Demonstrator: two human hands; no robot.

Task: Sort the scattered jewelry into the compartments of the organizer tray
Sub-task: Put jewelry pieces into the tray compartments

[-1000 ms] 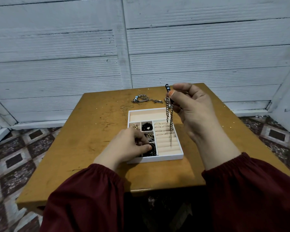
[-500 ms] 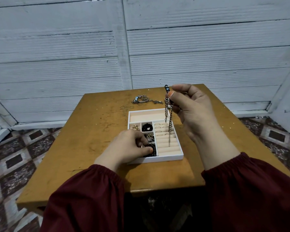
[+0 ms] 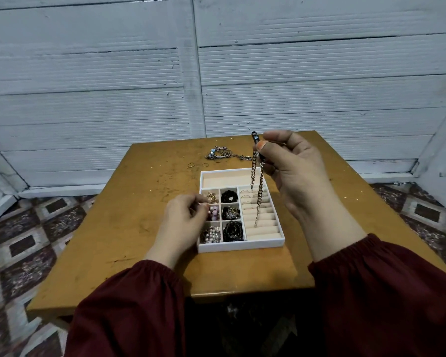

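The white organizer tray (image 3: 242,247) sits mid-table. Its six small compartments hold gold pieces, pink beads (image 3: 213,212), pearls (image 3: 211,234) and black items such as a black bracelet (image 3: 232,230). Thin rings sit in the upper ring rolls (image 3: 247,197), and the long far compartment (image 3: 224,179) is bare. My right hand (image 3: 294,171) pinches a metal chain (image 3: 260,186) by its dark top end, so it dangles over the ring rolls. My left hand (image 3: 183,222) rests at the tray's left wall with curled fingers; whether it pinches anything is hidden.
On the wooden table (image 3: 139,215), a tangle of silver jewelry (image 3: 219,154) lies beyond the tray, with a few loose thin rings (image 3: 191,166) to its left. White panelled walls close the far side. Patterned floor shows on both sides of the table.
My left hand has drawn back leftward from the near black compartment to the tray's left wall, uncovering the left compartments. The chain still hangs from my right hand, barely moved.
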